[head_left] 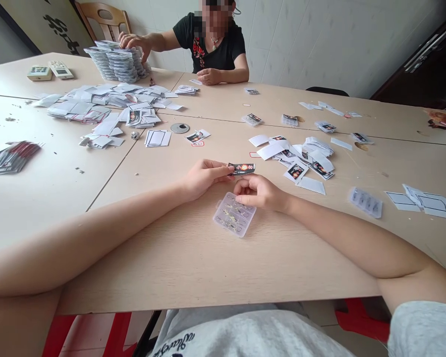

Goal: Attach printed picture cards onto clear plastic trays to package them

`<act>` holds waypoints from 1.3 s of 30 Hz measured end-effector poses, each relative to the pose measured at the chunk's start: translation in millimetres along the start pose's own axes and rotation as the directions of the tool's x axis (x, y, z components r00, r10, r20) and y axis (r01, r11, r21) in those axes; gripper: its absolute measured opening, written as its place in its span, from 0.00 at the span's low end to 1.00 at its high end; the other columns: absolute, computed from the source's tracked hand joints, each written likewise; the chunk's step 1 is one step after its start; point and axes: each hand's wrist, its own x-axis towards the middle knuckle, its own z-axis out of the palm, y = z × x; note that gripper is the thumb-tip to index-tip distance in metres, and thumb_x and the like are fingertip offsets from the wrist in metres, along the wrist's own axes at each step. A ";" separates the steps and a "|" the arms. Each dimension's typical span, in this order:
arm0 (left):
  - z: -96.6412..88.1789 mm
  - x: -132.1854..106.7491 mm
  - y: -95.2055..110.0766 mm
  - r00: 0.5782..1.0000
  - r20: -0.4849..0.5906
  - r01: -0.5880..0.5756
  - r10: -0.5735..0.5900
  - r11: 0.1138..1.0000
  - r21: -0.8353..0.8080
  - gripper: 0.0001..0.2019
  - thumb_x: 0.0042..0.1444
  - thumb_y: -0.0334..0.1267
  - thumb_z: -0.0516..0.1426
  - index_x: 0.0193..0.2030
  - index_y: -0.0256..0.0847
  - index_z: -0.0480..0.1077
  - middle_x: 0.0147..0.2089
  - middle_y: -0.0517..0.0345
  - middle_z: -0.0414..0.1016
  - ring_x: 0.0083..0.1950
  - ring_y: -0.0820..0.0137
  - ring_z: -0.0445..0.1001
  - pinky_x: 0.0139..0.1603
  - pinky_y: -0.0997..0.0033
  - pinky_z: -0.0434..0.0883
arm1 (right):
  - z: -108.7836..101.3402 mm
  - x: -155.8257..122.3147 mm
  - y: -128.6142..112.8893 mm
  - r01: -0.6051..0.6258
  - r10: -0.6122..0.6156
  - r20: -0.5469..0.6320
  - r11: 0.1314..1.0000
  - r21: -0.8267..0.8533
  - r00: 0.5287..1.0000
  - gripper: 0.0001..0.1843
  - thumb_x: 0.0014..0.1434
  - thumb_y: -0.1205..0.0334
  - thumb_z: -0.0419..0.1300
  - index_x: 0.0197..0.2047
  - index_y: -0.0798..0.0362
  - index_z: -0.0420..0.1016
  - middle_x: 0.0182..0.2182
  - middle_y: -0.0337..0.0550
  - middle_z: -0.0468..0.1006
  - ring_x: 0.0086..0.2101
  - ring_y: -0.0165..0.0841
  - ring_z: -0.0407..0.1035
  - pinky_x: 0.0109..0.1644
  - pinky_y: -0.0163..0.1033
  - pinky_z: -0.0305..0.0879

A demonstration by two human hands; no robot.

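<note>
**Q:** What does the left hand (204, 179) hold?

**A:** One dark printed card (241, 169). Thumb and fingertips are pressed together, pinching its left end. The card sits just beyond the right hand.

**Q:** State of the right hand (258, 192)?

**A:** Fingers curled, with thumb and forefinger close together. The tips rest at the top of one clear plastic case (241, 225). Whether they pinch anything cannot be told.

**Q:** Position of the case?

**A:** Flat on the table (163, 267), directly below the right hand. It holds rows of gold-coloured hooks (228, 210), too small to count exactly.

**Q:** Other items?

**A:** One further clear case (366, 202) lies to the right, near loose white cards (305, 153). Two remote controls (50, 71) lie at the far left. Across the table, one co-worker's hand (132, 42) touches a stack of clear cases (115, 62). The co-worker's second hand (208, 76) rests on the table.
</note>
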 end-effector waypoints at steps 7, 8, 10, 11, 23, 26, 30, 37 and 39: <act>-2.3 2.6 -1.8 0.998 0.058 0.010 -0.009 0.999 -0.030 0.08 0.51 0.37 0.62 0.30 0.33 0.78 0.41 0.48 0.78 0.46 0.64 0.74 0.55 0.60 0.68 | -0.5 0.9 -0.2 0.012 -0.013 0.024 0.998 0.063 1.000 0.12 0.51 0.57 0.62 0.33 0.58 0.68 0.27 0.41 0.68 0.28 0.27 0.59 0.29 0.33 0.57; -1.8 2.4 -1.8 0.998 0.056 0.005 -0.003 0.999 -0.037 0.08 0.51 0.37 0.62 0.30 0.33 0.78 0.41 0.48 0.78 0.46 0.65 0.74 0.55 0.60 0.68 | -0.4 1.1 0.0 0.017 -0.018 0.019 0.998 0.056 1.000 0.12 0.51 0.57 0.62 0.32 0.58 0.68 0.26 0.41 0.68 0.27 0.27 0.59 0.29 0.33 0.56; -1.0 2.0 -1.9 0.998 0.057 0.001 0.002 0.999 -0.049 0.08 0.51 0.38 0.62 0.30 0.34 0.78 0.41 0.49 0.78 0.46 0.65 0.74 0.55 0.60 0.68 | 0.1 1.3 0.3 0.026 -0.027 0.015 0.998 0.053 1.000 0.12 0.52 0.57 0.62 0.31 0.58 0.68 0.25 0.41 0.67 0.27 0.27 0.59 0.29 0.33 0.56; -0.8 1.8 -1.9 0.999 0.054 0.001 0.002 0.999 -0.053 0.08 0.51 0.38 0.62 0.30 0.34 0.78 0.40 0.49 0.78 0.46 0.65 0.74 0.55 0.60 0.68 | 0.4 1.3 0.6 0.027 -0.028 0.016 0.998 0.061 0.999 0.12 0.52 0.57 0.61 0.31 0.58 0.68 0.25 0.41 0.68 0.27 0.27 0.59 0.29 0.33 0.56; -0.6 0.8 -1.7 1.000 0.025 -0.012 0.014 0.998 -0.061 0.09 0.49 0.40 0.63 0.26 0.34 0.76 0.34 0.52 0.76 0.39 0.69 0.73 0.50 0.62 0.69 | 1.0 0.9 1.6 0.018 -0.019 0.005 0.994 0.103 1.000 0.12 0.52 0.59 0.62 0.35 0.58 0.67 0.27 0.40 0.68 0.28 0.27 0.60 0.30 0.33 0.57; 0.0 0.3 -1.1 1.000 0.017 -0.012 0.013 0.998 -0.063 0.10 0.49 0.40 0.64 0.26 0.34 0.76 0.33 0.52 0.75 0.39 0.69 0.72 0.49 0.62 0.69 | 0.4 1.2 2.1 0.024 -0.025 0.008 0.995 0.092 1.000 0.12 0.52 0.58 0.62 0.35 0.58 0.67 0.28 0.40 0.69 0.28 0.27 0.60 0.29 0.33 0.56; -0.5 0.3 -0.6 1.000 0.018 -0.003 0.004 0.997 -0.072 0.09 0.48 0.39 0.64 0.27 0.35 0.77 0.35 0.53 0.76 0.37 0.70 0.72 0.48 0.64 0.68 | 0.1 1.8 2.7 0.031 -0.031 0.004 0.996 0.087 1.000 0.12 0.52 0.58 0.62 0.34 0.58 0.67 0.28 0.41 0.69 0.28 0.27 0.61 0.30 0.34 0.56; -3.0 1.6 -1.6 0.999 0.050 0.002 0.003 0.995 -0.102 0.08 0.50 0.38 0.63 0.29 0.35 0.77 0.38 0.51 0.78 0.40 0.69 0.73 0.49 0.63 0.68 | 0.7 2.1 2.0 0.020 -0.019 -0.009 0.997 0.074 1.000 0.12 0.51 0.58 0.62 0.33 0.58 0.68 0.26 0.40 0.68 0.27 0.27 0.60 0.29 0.33 0.56; -3.2 1.6 -1.5 0.999 0.046 0.002 0.003 0.994 -0.112 0.08 0.50 0.38 0.63 0.28 0.35 0.77 0.38 0.51 0.78 0.40 0.69 0.73 0.49 0.63 0.68 | 0.8 2.0 1.5 0.018 -0.017 -0.011 0.997 0.075 1.000 0.12 0.51 0.58 0.62 0.32 0.58 0.68 0.26 0.40 0.67 0.27 0.27 0.60 0.29 0.33 0.56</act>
